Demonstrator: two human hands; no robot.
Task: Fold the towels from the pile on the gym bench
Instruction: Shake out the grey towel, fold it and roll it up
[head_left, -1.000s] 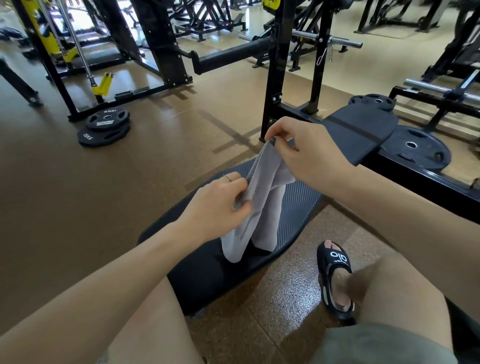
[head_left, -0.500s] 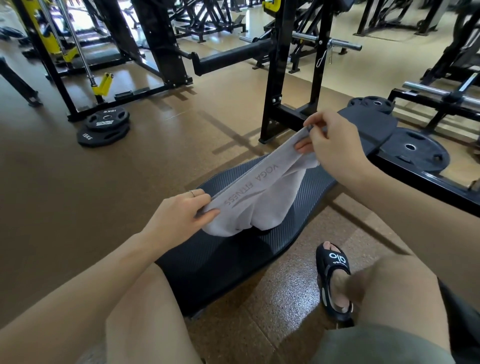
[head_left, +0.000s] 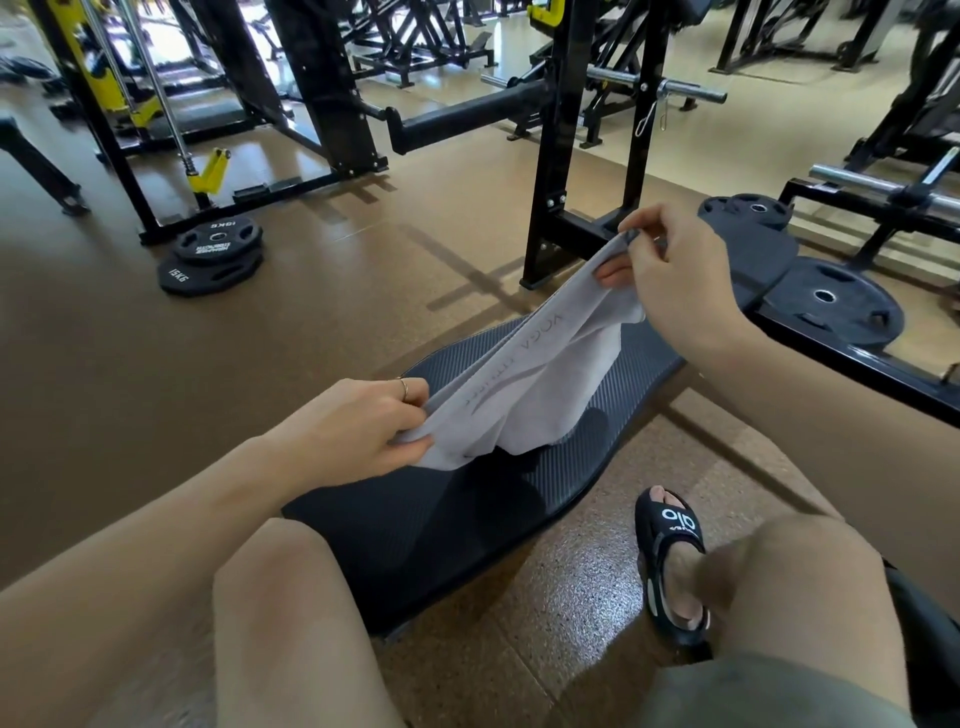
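Pale grey cloth towel (head_left: 540, 379) with printed lettering, stretched diagonally across the frame's centre above the black ribbed padded desk (head_left: 441, 525), its lower fold sagging toward the pad. Left hand (head_left: 358, 431), grip pinching the lower-left end; right hand (head_left: 675, 270), grip pinching the upper-right corner. Stacked black weight plates (head_left: 210, 254) lie at upper left.

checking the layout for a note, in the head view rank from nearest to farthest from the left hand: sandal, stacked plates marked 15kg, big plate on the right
From the left hand:
1. Stacked plates marked 15KG, on the floor ahead to its left.
2. Sandal, on the floor to the lower right.
3. Big plate, far right, beyond the right hand.
The first two are fairly close to call.
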